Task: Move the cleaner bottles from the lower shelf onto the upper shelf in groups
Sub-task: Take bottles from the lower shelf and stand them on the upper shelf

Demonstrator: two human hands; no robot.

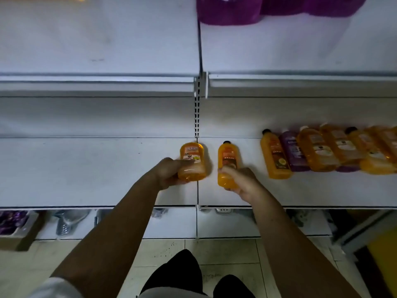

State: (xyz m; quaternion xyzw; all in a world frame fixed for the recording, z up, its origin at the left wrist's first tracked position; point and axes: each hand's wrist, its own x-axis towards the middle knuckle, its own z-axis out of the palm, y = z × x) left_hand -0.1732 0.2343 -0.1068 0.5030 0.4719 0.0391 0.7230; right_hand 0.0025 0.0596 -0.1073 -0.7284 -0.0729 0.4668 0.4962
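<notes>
Head view, looking down onto two white shelves. The left hand (169,172) grips a wide orange bottle (192,155), fingers curled round its lower half and thumb across the label; the right hand (242,181) grips a slim orange bottle (227,155) with a black cap, fingers wrapped round its base. Both bottles are over the lower shelf (86,173), cap ends pointing toward the back panel, one on either side of the seam between the shelf's two sections – near each other but apart. Whether either bottle rests on the shelf surface or is lifted clear of it cannot be told. A row of bottles (322,151) is on the right section of the same shelf, close to the back panel and well to the right of the slim bottle: mostly orange, with at least one purple, packed side by side and touching. The upper shelf (96,39) holds none of these bottles – only purple packs (229,11) at the far edge of its right section. A slotted post (197,112) runs vertically between the two levels, in line with the seam. Below the lower shelf's front edge are a cardboard box (19,231) at left, holding purple items, and a pale tiled floor (225,252). Both forearms are bare.
</notes>
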